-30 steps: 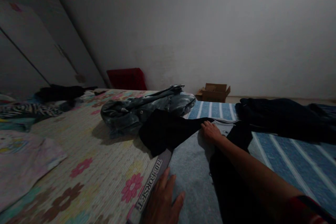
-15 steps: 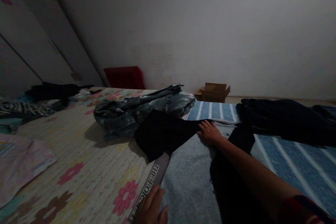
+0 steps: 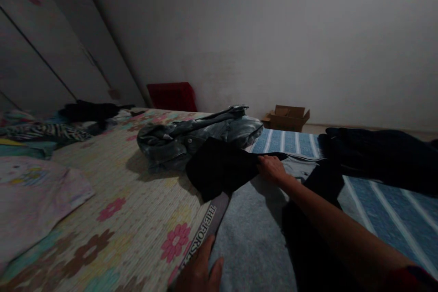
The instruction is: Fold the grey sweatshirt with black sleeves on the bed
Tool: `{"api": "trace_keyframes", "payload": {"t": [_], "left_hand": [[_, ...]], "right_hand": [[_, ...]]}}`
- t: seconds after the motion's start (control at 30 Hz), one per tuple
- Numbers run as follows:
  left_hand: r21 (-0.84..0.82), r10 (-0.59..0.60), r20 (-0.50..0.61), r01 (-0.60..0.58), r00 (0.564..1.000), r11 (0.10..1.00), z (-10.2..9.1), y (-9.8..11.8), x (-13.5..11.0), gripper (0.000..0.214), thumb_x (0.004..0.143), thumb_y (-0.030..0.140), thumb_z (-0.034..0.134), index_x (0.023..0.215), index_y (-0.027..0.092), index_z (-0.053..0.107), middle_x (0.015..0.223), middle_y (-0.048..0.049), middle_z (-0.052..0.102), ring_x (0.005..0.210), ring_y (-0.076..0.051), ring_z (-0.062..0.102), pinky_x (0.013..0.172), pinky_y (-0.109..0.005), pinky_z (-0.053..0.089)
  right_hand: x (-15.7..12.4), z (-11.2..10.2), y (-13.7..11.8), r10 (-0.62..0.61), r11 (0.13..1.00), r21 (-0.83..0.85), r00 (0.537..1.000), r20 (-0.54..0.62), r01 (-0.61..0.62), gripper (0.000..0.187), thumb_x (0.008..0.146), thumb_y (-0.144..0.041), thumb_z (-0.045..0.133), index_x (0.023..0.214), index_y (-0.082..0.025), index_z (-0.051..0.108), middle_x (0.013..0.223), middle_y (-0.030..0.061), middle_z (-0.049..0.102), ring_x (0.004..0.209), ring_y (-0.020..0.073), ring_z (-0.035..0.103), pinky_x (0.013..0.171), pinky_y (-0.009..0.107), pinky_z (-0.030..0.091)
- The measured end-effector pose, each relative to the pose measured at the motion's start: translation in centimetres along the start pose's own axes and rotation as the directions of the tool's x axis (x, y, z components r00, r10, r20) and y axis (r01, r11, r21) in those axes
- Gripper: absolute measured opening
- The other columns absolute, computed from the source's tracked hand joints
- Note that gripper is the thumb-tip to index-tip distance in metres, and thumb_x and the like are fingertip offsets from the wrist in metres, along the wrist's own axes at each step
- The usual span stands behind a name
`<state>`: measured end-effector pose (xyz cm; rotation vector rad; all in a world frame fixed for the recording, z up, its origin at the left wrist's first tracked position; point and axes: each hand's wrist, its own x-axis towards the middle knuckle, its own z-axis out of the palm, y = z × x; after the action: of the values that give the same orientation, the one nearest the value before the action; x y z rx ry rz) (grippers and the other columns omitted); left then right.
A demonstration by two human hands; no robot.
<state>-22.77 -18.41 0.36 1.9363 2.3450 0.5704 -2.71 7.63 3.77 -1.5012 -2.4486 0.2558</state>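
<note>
A grey shirt (image 3: 253,232) with black sleeves lies spread in front of me, its neckline away from me. My right hand (image 3: 273,169) is at the shoulder by the collar, its fingers curled on the cloth where the black sleeve (image 3: 222,166) joins. My left hand (image 3: 201,267) rests low on the shirt's left edge, thumb and forefinger apart; the bottom frame edge cuts off part of it. Beside it runs a grey band (image 3: 205,226) with dark lettering. The far end of the black sleeve lies against a bundled grey denim garment (image 3: 171,148).
Dark folded clothes (image 3: 379,157) lie on the blue striped cover (image 3: 386,205) at right. A pale pink garment (image 3: 41,191) and a heap of clothes (image 3: 85,112) lie left on the flowered sheet (image 3: 137,210). Beyond stand a cardboard box (image 3: 287,121) and a red object (image 3: 173,96) by the wall.
The view has turned a little left, so things sit further right. My right hand's fingers were spread flat on the shoulder and are now drawn together. My left hand stays at the edge.
</note>
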Motion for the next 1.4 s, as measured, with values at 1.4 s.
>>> {"api": "trace_keyframes", "payload": {"t": [1.4], "left_hand": [[-0.332,-0.242,0.443,0.409,0.863,0.850,-3.2,3.1,2.0,0.015,0.062,0.019,0.059,0.054,0.020,0.045,0.050,0.0066,0.045,0.051,-0.012,0.046,0.049,-0.023,0.028]], "right_hand": [[1.6,2.2,-13.1,0.235,0.336,0.913,0.959,0.157,-0.231,0.013,0.060,-0.019,0.068,0.061,-0.017,0.055,0.057,-0.0060,0.049,0.053,0.0087,0.046,0.049,0.020,0.035]]}}
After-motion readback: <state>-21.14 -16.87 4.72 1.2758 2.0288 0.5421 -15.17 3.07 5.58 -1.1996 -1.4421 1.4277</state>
